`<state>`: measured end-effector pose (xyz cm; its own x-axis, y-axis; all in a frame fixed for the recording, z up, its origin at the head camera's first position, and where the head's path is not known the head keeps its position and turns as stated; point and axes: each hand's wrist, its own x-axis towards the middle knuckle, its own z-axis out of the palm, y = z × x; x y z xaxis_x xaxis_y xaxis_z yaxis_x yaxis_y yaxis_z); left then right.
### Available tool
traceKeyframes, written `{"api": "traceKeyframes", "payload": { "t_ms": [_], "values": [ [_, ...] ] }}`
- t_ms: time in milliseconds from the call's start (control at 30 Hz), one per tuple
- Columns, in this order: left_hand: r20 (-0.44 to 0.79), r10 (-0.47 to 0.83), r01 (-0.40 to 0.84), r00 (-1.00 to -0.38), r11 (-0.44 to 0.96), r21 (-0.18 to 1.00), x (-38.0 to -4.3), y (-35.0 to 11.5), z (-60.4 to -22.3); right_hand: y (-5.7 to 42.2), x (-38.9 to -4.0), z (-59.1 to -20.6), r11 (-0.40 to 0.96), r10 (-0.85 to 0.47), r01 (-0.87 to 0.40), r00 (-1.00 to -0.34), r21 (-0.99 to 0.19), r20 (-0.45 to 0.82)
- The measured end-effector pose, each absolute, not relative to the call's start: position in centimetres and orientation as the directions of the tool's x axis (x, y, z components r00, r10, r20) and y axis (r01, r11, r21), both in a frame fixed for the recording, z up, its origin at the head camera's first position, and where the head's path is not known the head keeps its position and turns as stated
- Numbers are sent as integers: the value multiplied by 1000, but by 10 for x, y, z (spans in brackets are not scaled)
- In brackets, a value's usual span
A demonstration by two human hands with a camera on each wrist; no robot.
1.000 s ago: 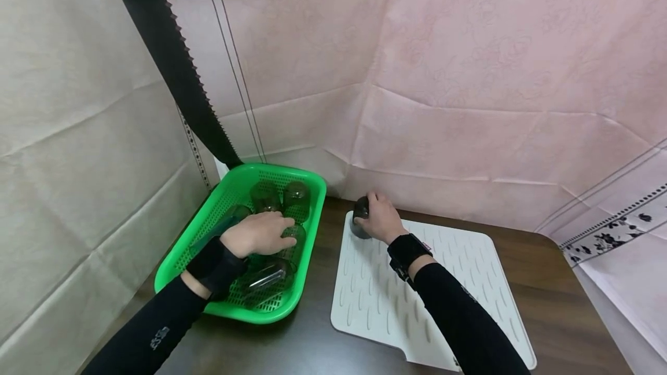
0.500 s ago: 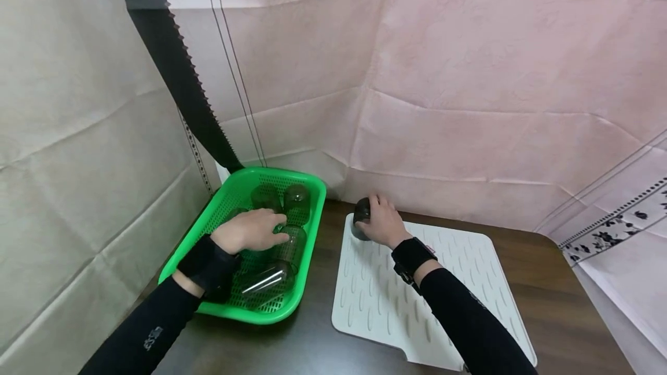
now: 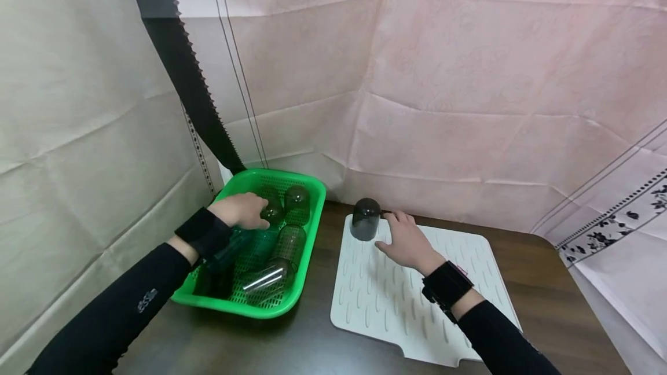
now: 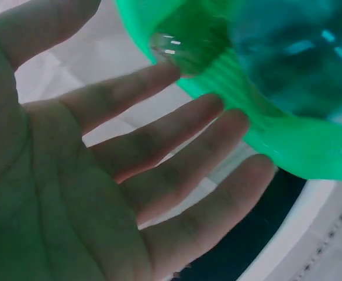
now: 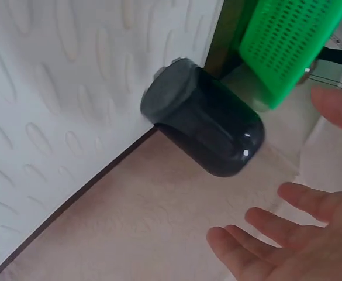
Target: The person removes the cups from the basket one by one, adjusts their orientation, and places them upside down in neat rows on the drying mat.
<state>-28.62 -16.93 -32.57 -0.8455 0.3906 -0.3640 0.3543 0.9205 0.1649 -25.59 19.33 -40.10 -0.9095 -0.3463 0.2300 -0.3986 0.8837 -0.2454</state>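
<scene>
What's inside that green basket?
In the basket are several see-through cups, including a teal one. The left hand and wristband hide part of its left side, so I can't tell exactly how many.

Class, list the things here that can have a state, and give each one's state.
Green basket: upright, holding several cups
White mat: flat on the table
Dark cup: standing on the mat, rounded end up
Front cup in basket: lying on its side
Left hand: fingers extended, over the basket
Right hand: fingers spread, not touching dark cup
</scene>
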Motion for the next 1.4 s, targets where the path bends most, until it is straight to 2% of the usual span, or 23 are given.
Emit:
{"api": "traceKeyframes", "payload": {
  "t_ms": [200, 400, 767, 1067, 1400],
  "values": [
    [-427, 291, 268, -856, 957, 116, -296, -176, -331, 210, -231, -402, 896, -337, -380, -918, -229, 207],
    [-504, 241, 236, -830, 969, 74, -298, -182, -337, 228, -214, -406, 908, -322, -358, -929, -217, 183],
    [-530, 205, 219, -823, 975, 37, -289, -181, -335, 249, -207, -415, 923, -269, -300, -951, -241, 154],
    [-519, 245, 238, -819, 968, 80, -292, -182, -331, 253, -209, -415, 922, -274, -304, -950, -239, 148],
    [-420, 337, 289, -843, 941, 175, -295, -173, -326, 252, -209, -415, 924, -265, -294, -953, -245, 145]
  ]
}}
